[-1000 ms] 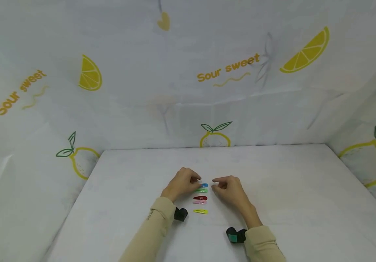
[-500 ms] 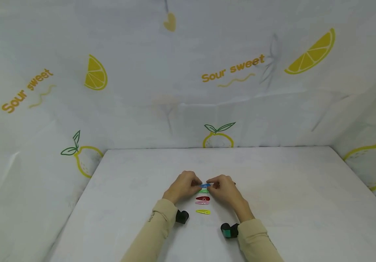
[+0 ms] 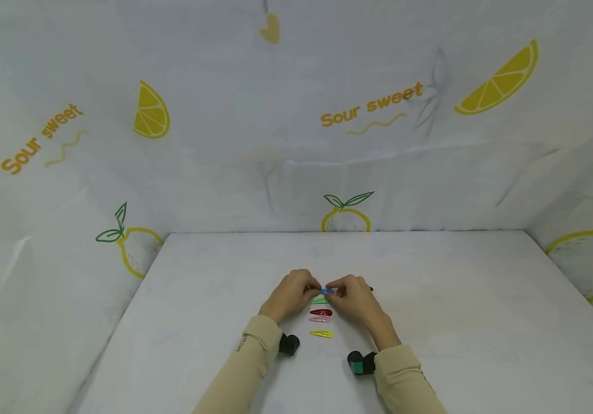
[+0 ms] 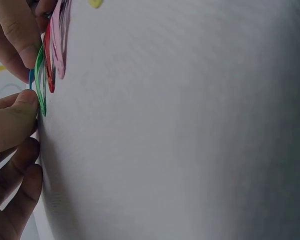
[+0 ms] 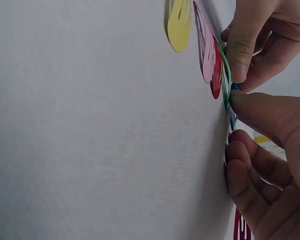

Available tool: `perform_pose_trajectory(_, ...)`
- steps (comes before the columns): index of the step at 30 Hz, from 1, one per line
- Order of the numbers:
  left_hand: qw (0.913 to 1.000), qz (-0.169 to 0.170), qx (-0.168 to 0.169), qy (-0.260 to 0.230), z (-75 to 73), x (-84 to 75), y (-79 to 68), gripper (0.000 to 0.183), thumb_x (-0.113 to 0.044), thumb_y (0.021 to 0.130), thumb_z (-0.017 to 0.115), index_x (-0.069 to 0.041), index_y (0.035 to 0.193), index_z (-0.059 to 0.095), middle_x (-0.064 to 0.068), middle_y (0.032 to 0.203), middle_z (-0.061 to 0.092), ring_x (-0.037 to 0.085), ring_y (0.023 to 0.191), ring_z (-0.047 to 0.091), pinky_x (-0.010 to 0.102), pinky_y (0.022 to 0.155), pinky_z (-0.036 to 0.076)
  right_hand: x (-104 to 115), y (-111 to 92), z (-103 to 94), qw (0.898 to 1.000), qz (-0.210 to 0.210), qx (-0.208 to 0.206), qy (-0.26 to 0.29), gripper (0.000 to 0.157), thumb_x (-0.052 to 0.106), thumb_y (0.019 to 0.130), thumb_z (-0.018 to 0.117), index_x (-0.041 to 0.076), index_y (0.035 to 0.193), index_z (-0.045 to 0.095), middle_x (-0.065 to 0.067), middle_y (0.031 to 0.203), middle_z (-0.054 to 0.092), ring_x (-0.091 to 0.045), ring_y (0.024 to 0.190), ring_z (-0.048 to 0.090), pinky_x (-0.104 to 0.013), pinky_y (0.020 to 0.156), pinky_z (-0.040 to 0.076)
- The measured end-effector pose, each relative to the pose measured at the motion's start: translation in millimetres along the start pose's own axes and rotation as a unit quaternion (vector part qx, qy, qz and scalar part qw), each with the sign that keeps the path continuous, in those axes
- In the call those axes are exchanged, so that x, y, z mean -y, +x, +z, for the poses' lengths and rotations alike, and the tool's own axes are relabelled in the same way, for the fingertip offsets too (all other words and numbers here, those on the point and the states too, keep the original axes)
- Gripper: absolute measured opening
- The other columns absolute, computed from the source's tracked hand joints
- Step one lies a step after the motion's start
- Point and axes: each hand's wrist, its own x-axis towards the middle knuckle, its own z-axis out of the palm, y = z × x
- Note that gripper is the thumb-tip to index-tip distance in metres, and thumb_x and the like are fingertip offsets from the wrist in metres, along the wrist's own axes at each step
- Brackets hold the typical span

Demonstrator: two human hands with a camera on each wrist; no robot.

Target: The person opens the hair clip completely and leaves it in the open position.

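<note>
Both hands meet at a blue snap hair clip [image 3: 326, 291] at the far end of a column of clips. My left hand [image 3: 292, 292] pinches its left end between thumb and finger. At the other end my right hand [image 3: 357, 299] pinches it too, with the remaining fingers curled near the table in the right wrist view. Just nearer lies a green hair clip [image 3: 320, 300], partly behind the thumbs. Below it are a red hair clip [image 3: 320, 312] and a pink hair clip [image 3: 319, 319], close together, then a yellow hair clip [image 3: 321, 333] farther down.
A red clip-like piece [image 5: 242, 227] lies beyond my right hand, mostly hidden by it. Black wrist cameras [image 3: 362, 363] sit below each hand. The white table [image 3: 457, 322] ends at a lemon-printed cloth [image 3: 214, 195] behind and at both sides.
My right hand has moved left from an open pinch beside the clips onto the blue clip's right end. The left hand has stayed at its left end. The other clips lie as before.
</note>
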Motion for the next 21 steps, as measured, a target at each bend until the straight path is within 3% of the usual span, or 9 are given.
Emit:
perform_pose_trajectory(11, 0.9991, 0.022, -0.035, 0.006, 2.1, 1.0, -3.6, 0.014, -0.014, 0.096, 0.072, -0.007, 0.105, 0.080, 0.003, 0.093, 0.074, 0.010, 0.085, 0.064, 0.022, 0.077, 0.052, 0.9, 0.4, 0.0, 1.000, 0.002, 0.003, -0.003, 0.019, 0.011, 0.090, 0.077, 0.005, 0.107, 0.080, 0.001, 0.067, 0.060, -0.010, 0.064, 0.048, -0.022, 0.057, 0.038)
perform_pose_trajectory(16, 0.9986, 0.026, -0.042, -0.019, 1.6, 1.7, -6.8, 0.015, -0.015, 0.096, 0.071, -0.008, 0.107, 0.080, 0.003, 0.097, 0.078, 0.008, 0.085, 0.066, 0.021, 0.078, 0.053, 0.4, -2.4, -3.0, 1.000, -0.017, 0.006, -0.014, 0.014, 0.013, 0.091, 0.076, 0.010, 0.104, 0.082, 0.002, 0.072, 0.067, -0.010, 0.071, 0.054, -0.044, 0.079, 0.043)
perform_pose_trajectory(21, 0.9965, 0.037, -0.040, -0.064, -3.2, -1.6, -12.1, 0.020, -0.018, 0.095, 0.073, -0.007, 0.110, 0.079, 0.003, 0.095, 0.080, 0.005, 0.078, 0.067, 0.018, 0.074, 0.053, -0.2, -8.1, -5.6, 0.999, -0.042, 0.005, 0.013, 0.015, 0.013, 0.092, 0.075, 0.010, 0.106, 0.081, -0.001, 0.089, 0.078, -0.011, 0.080, 0.066, -0.064, 0.097, 0.038)
